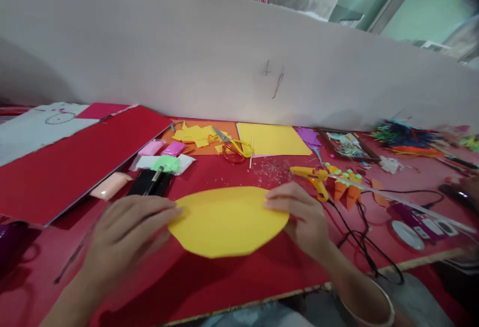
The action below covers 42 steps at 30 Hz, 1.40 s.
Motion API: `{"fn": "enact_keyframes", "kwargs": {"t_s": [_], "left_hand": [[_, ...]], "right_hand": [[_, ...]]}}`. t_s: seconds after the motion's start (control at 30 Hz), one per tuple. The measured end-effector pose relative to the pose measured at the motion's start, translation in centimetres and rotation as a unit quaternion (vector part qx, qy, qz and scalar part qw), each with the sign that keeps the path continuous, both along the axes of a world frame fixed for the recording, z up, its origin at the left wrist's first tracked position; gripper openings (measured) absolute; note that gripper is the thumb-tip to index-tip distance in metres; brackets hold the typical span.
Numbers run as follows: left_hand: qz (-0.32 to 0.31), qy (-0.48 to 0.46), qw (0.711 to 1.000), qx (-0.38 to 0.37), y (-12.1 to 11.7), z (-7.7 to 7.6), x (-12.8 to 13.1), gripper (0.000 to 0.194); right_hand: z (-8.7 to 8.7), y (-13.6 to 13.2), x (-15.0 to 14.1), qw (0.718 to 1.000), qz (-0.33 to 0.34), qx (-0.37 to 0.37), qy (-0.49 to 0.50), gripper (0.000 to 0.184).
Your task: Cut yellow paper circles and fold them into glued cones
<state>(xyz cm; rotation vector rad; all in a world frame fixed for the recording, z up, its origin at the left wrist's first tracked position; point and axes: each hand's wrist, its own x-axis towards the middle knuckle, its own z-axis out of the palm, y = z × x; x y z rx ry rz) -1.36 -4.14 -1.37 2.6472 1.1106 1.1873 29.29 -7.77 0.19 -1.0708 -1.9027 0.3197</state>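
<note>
I pinch the paper (228, 224) by its ends, left hand (129, 234) at one, right hand (305, 219) at the other, likely to keep it spread above the table (56, 249), near middle; scissors (229, 143) (blades pointing far left) lie beyond, probably for easy reach.

Counted on the one counter (295, 269): one yellow paper oval (228, 224), between one left hand (129, 232) and one right hand (301, 212); one pair of scissors (243, 146), one glue gun (319, 177), one pale stick (252, 153), one pen (154, 180), one tray (355, 159). Packets: two pink packets (174, 148), one green packet (167, 163), one peach packet (110, 186). Also one large red board (86, 162), one large yellow sheet (275, 140), at least two orange cones (353, 196); yellow scraps (198, 135) overlap, number unclear.
</note>
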Motion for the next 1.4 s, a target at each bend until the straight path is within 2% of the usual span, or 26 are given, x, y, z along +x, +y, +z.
{"fn": "enact_keyframes", "kwargs": {"t_s": [0.07,0.13,0.23,0.33,0.43,0.5,0.6,0.7,0.83,0.9,0.97,1.03,1.13,1.2,1.4], "left_hand": [[-0.065,0.085,0.994,0.023,-0.3,-0.9,0.8,0.036],[-0.121,0.162,0.979,0.011,-0.6,-2.0,2.0,0.037],[-0.155,0.255,0.953,-0.050,-1.1,-3.8,3.8,0.040],[-0.204,0.292,0.929,-0.103,-1.6,-5.0,4.8,0.042],[-0.229,0.281,0.922,-0.133,-1.9,-5.2,5.0,0.037],[-0.221,0.256,0.929,-0.151,-2.1,-5.1,4.9,0.034],[-0.191,0.210,0.938,-0.196,-2.4,-5.1,5.1,0.030],[-0.109,0.173,0.942,-0.266,-2.6,-5.4,5.9,0.030],[0.028,0.171,0.927,-0.333,-2.3,-5.7,7.1,0.034],[0.063,0.158,0.935,-0.311,-2.3,-5.8,7.5,0.044],[0.079,0.154,0.953,-0.249,-2.4,-5.9,7.8,0.051],[0.053,0.189,0.967,-0.163,-2.7,-6.2,8.1,0.046],[-0.052,0.268,0.959,-0.081,-3.1,-7.0,8.6,0.046],[-0.095,0.294,0.947,-0.085,-3.4,-7.6,9.1,0.044],[-0.117,0.302,0.936,-0.136,-3.9,-7.7,9.5,0.058]], "right_hand": [[-1.5,-1.9,0.4,0.998,0.006,0.014,-0.064,0.028],[-3.8,-3.4,0.6,0.996,0.023,-0.025,-0.083,0.032],[-7.0,-4.8,1.0,0.994,0.043,-0.094,-0.042,0.025],[-8.5,-5.7,1.6,0.986,0.063,-0.153,-0.037,0.020],[-8.7,-6.2,2.4,0.978,0.046,-0.189,-0.072,0.024],[-8.4,-6.3,2.8,0.972,0.029,-0.216,-0.085,0.025],[-8.1,-6.0,2.9,0.961,0.004,-0.272,-0.056,0.018],[-7.9,-5.2,2.7,0.951,-0.057,-0.304,-0.033,0.017],[-8.1,-3.9,2.0,0.941,-0.150,-0.286,-0.095,0.018],[-8.2,-3.2,1.7,0.929,-0.197,-0.272,-0.154,0.024],[-8.4,-2.7,1.4,0.916,-0.233,-0.252,-0.209,0.028],[-8.6,-2.4,1.3,0.909,-0.239,-0.241,-0.240,0.028],[-8.9,-2.3,1.2,0.904,-0.243,-0.245,-0.253,0.023],[-9.1,-2.3,1.1,0.900,-0.257,-0.244,-0.253,0.019],[-9.7,-2.6,0.8,0.896,-0.290,-0.222,-0.252,0.025]]}}
